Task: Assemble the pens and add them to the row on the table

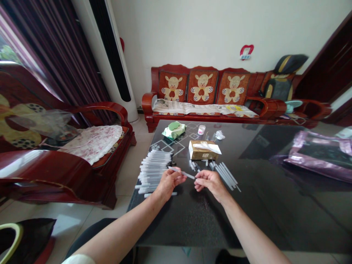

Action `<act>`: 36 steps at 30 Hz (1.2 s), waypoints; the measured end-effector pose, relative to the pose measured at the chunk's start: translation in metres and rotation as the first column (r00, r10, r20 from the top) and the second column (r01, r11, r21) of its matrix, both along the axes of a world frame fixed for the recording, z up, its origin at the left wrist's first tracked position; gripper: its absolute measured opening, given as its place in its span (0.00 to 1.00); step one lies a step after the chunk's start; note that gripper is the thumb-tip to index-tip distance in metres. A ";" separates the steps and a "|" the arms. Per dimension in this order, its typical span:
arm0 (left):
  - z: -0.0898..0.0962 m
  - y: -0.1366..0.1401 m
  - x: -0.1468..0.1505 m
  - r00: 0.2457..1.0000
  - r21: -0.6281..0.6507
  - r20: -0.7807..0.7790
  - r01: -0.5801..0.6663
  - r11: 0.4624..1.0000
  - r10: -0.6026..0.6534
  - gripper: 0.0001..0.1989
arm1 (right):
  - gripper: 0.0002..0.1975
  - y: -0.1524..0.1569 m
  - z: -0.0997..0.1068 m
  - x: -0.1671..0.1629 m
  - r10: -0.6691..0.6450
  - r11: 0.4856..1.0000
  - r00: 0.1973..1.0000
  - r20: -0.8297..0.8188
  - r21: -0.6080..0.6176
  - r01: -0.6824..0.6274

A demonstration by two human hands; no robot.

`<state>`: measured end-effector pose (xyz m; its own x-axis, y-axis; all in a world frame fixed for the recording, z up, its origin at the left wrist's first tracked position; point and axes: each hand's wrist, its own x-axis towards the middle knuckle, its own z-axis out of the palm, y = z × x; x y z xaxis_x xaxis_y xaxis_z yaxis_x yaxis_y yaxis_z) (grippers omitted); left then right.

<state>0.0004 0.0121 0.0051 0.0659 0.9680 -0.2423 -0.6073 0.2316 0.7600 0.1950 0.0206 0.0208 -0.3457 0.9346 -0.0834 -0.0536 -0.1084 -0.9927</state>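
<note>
Over the dark table, my left hand (pixel 171 180) pinches a translucent white pen barrel (pixel 188 175), which slants down to the right. At its right end is my right hand (pixel 208 182), fingers closed; whether a small part sits between them is hidden. Left of my left hand lies a thick row of similar whitish pens (pixel 154 167), some with black tips. Several thin pale tubes (pixel 224 175), which look like pen refills or barrels, lie beyond my right hand. Small white and black pieces (pixel 194 165) lie between the two groups.
A gold tissue box (pixel 202 151) stands just past the small pieces. Behind it are a green wipes pack (pixel 174 129), a paper cup (pixel 201 129) and crumpled tissue (pixel 219 135). A purple clear-windowed bag (pixel 321 156) lies at right. Wooden sofas surround the table (pixel 261 212).
</note>
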 end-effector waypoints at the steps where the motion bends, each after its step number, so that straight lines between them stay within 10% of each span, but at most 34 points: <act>1: 0.000 0.000 0.000 1.000 0.008 -0.005 0.003 1.000 -0.003 0.10 | 0.13 0.000 0.000 0.000 0.000 1.000 1.000 0.001 0.003 0.000; 36: 0.009 -0.007 0.005 0.993 0.142 -0.100 -0.050 0.989 0.065 0.16 | 0.17 0.003 -0.007 0.000 -0.029 0.999 0.998 0.060 -0.033 0.031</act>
